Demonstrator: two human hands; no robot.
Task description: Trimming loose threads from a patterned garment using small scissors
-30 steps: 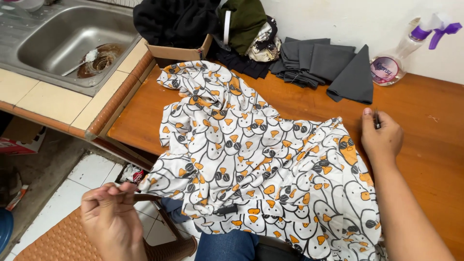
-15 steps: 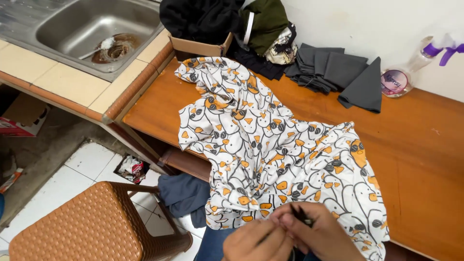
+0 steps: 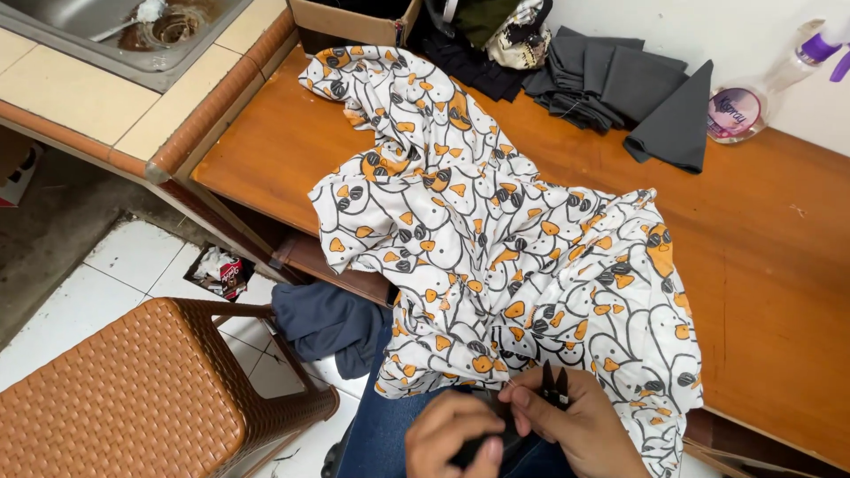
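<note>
A white garment [image 3: 496, 257] printed with orange and black ducks lies crumpled across the wooden table [image 3: 770, 292], and its lower edge hangs onto my lap. At the bottom of the view both my hands meet at that edge. My right hand [image 3: 584, 429] grips small black thread snips [image 3: 554, 387], blades pointing up toward the cloth. My left hand [image 3: 447, 438] is curled beside it, thumb pressed on a dark item [image 3: 482, 450] that I cannot identify. My blue jeans [image 3: 381, 434] show under the hands.
A brown woven stool [image 3: 124, 398] stands at lower left on the white floor tiles. A steel sink [image 3: 133, 26] is set in the tiled counter at upper left. Folded grey cloths [image 3: 620, 84], a cardboard box [image 3: 350, 18] and a spray bottle [image 3: 753, 97] line the table's far side.
My right hand came off the table's right side and my left hand came up from the stool. Both now meet at the garment's lower edge. The view shifted right and down.
</note>
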